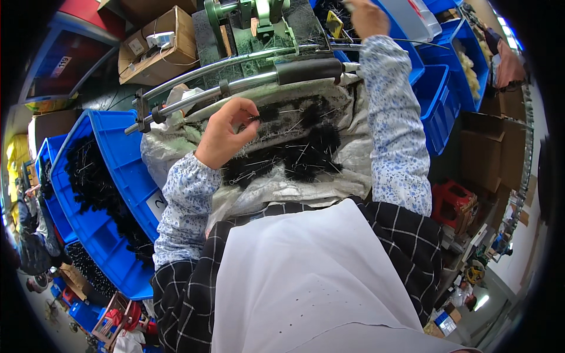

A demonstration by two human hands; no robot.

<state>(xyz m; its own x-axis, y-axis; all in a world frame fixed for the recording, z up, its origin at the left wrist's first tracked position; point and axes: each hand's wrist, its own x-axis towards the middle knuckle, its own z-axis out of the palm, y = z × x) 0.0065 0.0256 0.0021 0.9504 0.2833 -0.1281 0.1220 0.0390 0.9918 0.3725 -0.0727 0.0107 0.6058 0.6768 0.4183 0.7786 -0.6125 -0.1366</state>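
My left hand (228,133) hovers over a greyish sheet (282,191) across my lap, thumb and forefinger closed in a pinch. A small dark bit shows at its fingertips, too small to name. On the sheet below lies a heap of black wire brushes (315,147) with thin metal stems, some ending in loops. My right hand (369,20) is stretched far forward at the upper right, smeared by motion. It is over a blue bin (400,35) beside a yellow piece (334,25); its fingers cannot be made out.
A green bench machine (265,26) stands ahead, with metal rods (206,97) and a dark roller (303,72) crossing before me. At my left, a large blue bin (126,165) holds black brushes. Cardboard box (158,47) stands far left; another blue bin (435,109) is at right.
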